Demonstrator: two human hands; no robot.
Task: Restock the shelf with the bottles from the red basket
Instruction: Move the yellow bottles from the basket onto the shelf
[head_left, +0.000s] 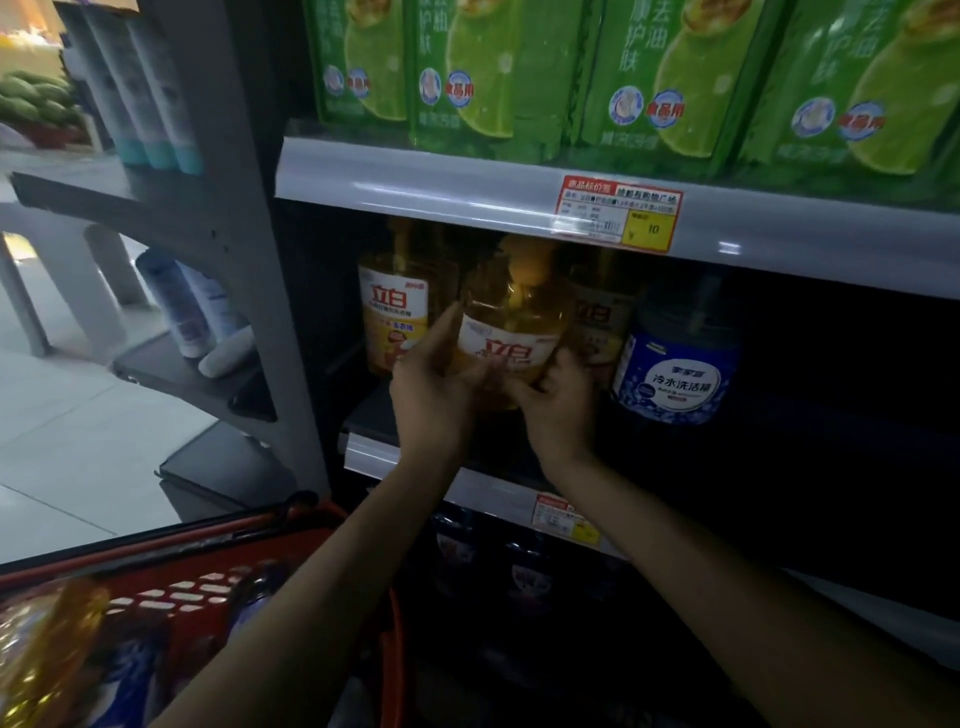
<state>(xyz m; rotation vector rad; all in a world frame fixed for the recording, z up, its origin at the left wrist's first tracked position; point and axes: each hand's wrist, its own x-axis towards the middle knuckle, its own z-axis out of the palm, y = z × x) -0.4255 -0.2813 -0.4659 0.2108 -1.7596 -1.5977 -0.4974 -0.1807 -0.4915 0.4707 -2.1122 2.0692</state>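
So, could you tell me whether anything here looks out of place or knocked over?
On the grey side rack, a white bottle leans over and a white object lies flat beside it. The yellow bottle, held by left hand and right hand, is merely tilted.

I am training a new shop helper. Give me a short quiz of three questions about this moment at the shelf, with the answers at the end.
1. What do the left hand and the right hand hold together?
A. a green pack
B. a yellow bottle
C. a white tube
2. True or false: the right hand is free and touches nothing.
3. Fill in: the neighbour bottle, just to the right of the right hand, has a mostly ____ label.

Key: 1 B; 2 false; 3 blue.
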